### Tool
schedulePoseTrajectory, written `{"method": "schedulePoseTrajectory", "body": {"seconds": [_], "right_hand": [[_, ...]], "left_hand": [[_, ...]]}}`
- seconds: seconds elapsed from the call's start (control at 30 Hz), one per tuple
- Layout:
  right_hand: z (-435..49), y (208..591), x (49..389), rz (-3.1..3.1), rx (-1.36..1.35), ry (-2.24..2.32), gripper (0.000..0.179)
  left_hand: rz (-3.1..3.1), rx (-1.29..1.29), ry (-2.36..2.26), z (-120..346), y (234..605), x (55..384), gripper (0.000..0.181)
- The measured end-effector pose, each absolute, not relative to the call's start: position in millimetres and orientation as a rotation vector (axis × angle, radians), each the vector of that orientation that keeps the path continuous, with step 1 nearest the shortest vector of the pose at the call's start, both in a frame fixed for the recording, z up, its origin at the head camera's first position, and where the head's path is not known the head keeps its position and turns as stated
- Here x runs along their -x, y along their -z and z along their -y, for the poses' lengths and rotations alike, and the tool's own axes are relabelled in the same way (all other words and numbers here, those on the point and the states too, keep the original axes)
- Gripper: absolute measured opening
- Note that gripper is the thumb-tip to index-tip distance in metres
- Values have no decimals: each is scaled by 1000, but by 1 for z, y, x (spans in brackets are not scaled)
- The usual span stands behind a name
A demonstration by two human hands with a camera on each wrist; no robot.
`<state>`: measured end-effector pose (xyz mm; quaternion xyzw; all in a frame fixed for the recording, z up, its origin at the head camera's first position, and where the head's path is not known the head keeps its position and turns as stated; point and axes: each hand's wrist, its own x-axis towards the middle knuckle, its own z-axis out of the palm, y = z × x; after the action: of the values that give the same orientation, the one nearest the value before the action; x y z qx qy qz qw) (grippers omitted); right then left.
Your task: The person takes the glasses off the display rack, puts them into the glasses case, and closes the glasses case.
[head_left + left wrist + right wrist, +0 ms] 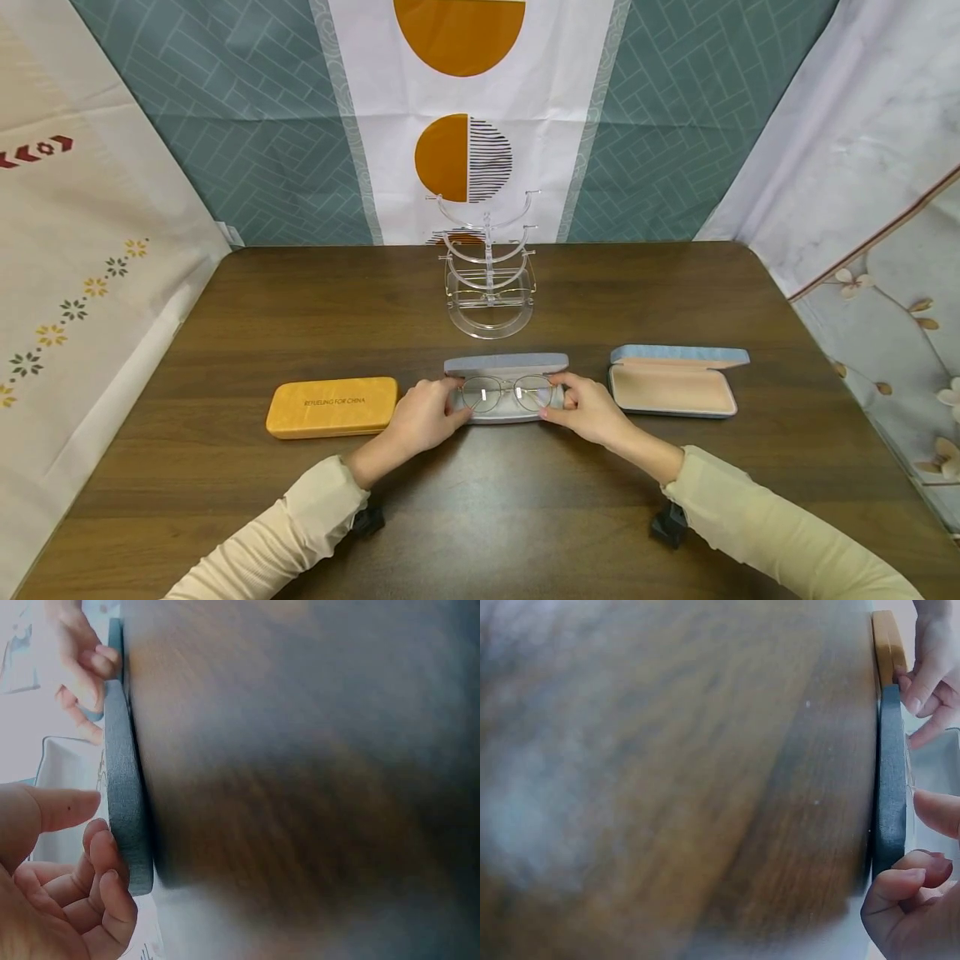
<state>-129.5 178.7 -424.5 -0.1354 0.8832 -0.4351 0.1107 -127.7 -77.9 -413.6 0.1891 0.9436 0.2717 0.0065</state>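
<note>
A pair of thin-rimmed round eyeglasses (500, 393) lies level at the open grey-blue glasses case (506, 364), lenses facing up. At its left end, my left hand (426, 414) pinches the eyeglasses between thumb and fingers. My right hand (594, 408) pinches them at the opposite end. In the left wrist view, the left fingers (105, 862) curl beside the end of the case (126, 787), with the thumb above. The right wrist view shows the right fingers (907, 881) close to the other end of the case (890, 772). The exact contact on the frame is partly hidden.
A closed yellow glasses case (333, 407) lies left of the hands. To the right stands an open blue case (673, 390) with a beige lining. Behind, a clear tiered display stand (489, 321) carries another pair of glasses (468, 292) on a low tier.
</note>
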Motion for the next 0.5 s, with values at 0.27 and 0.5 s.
{"method": "schedulePoseTrajectory", "body": {"seconds": [0.27, 0.5], "right_hand": [[-181, 420, 129, -2621, 435, 1261, 52], [-186, 417, 128, -2580, 418, 1323, 51]], "left_hand": [[-2899, -620, -883, 86, 408, 126, 44], [-2874, -635, -1010, 91, 404, 123, 44]]}}
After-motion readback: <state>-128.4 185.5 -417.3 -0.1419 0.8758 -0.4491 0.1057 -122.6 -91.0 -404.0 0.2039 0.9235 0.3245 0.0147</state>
